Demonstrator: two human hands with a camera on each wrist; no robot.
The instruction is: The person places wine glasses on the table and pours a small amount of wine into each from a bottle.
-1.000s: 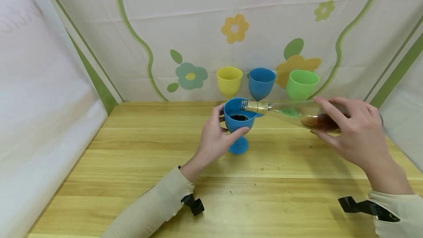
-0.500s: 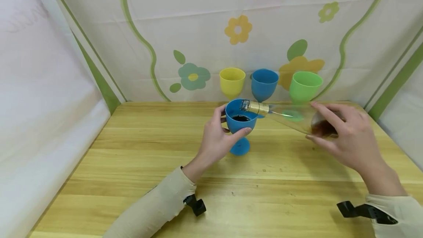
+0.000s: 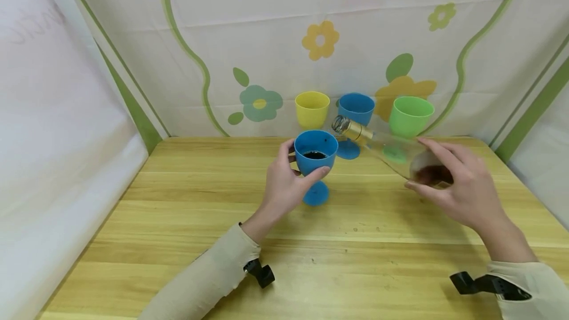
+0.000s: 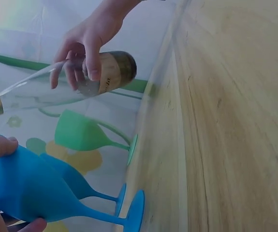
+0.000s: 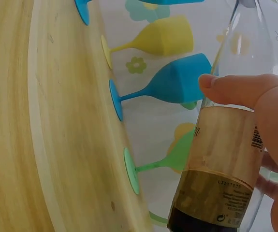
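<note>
Gripping blue goblet (image 3: pixel 314 154) at frame centre, left hand (image 3: pixel 284 184) curls round bowl; dark liquid already inside. Right hand (image 3: pixel 462 186) wraps bottle (image 3: pixel 391 154), tilted at centre right, mouth clear of rim. Little liquid left in bottle. Yellow goblet (image 3: pixel 311 108), green goblet (image 3: pixel 410 115) behind, contents unseen.

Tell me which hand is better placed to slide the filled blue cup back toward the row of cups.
Left. The left hand already grips the blue cup around its bowl, base on the table. The right hand is occupied holding the tilted bottle.
</note>
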